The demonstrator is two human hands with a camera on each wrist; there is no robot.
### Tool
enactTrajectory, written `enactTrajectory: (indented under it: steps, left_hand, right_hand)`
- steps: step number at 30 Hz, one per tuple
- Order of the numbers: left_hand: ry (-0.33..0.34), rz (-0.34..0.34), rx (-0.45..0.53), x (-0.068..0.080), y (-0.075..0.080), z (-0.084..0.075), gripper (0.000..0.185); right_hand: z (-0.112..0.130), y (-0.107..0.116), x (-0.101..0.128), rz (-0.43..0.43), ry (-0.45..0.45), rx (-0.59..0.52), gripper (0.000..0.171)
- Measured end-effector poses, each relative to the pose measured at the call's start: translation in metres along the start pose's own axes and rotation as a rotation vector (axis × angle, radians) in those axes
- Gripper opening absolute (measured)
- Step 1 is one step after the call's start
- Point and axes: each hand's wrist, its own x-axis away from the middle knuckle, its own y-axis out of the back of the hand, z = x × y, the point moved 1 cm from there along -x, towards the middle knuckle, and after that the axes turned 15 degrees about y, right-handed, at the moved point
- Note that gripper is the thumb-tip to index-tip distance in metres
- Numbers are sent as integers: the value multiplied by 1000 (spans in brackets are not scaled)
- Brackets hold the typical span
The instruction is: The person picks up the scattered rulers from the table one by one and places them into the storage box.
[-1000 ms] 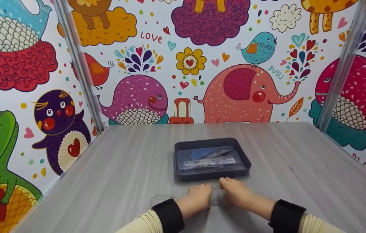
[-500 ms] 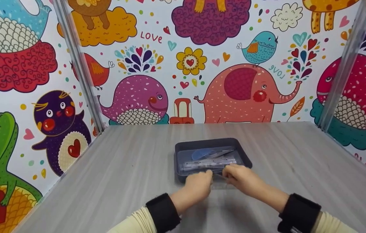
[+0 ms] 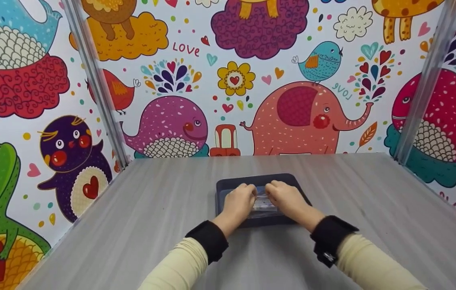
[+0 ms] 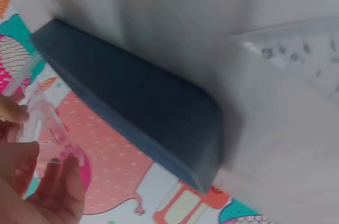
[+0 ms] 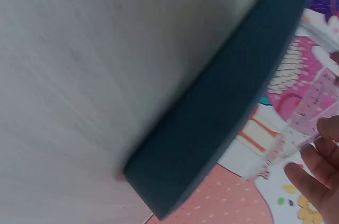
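Both hands are over the dark blue-grey tray (image 3: 258,221). The left hand (image 3: 239,201) and right hand (image 3: 286,197) pinch a clear set square (image 5: 304,107) between them, one on each side. In the right wrist view its printed scale and a pointed corner show. Thumb and fingertips meet on the clear plastic in both wrist views. Under the hands, clear ruler-like pieces (image 3: 264,206) lie in the tray, partly covered by the fingers. Another clear plastic piece with numbers and a pointed corner (image 4: 302,54) shows in the left wrist view, apart from the tray.
The tray stands on a grey wood-grain table (image 3: 163,241). Patterned walls (image 3: 163,129) with cartoon animals rise at the back and both sides. Metal posts (image 3: 421,88) stand at the rear corners.
Both hands have moved forward from the table in front of the tray to above it, bringing the set square with them. The tray stays in place.
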Motion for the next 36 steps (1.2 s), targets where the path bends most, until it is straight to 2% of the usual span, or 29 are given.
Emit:
enactTrajectory:
  steps: [5,10,16,18,23,24,28,30,33,36]
  left_hand:
    - [28,20,-32,-4,-20,3,6]
    - [85,58,-26,-5,-34,6,7]
    - [17,114,-129,-1,-44,8,8]
    - [-10,135,-152,1,-46,9,10]
    - [-50,120,-156,2,-49,11,12]
    - [-51,119,-153,2,-49,11,13]
    - [-47,139,-118,2,-45,12,17]
    - [-42,151,-87,3,-38,14,20]
    - [-62,162,-17,10,-21,20,19]
    - [-105,168,44,24,3,28,17]
  right_hand:
    - [1,-23,-3,51,112,144,9]
    - [2,-37,-2,109,179,182,6]
    - [-2,-51,6,150,183,91,9]
    - [-8,-62,11,148,186,67,6]
    - [-8,-57,11,181,141,25,7]
    - [-4,-47,7,204,114,11,8]
    - [-3,-37,7,225,47,20,7]
    - [-3,-31,8,219,-11,-13,8]
    - [-2,-21,10,188,-97,-111,13]
    - [5,-7,13,190,-168,-260,18]
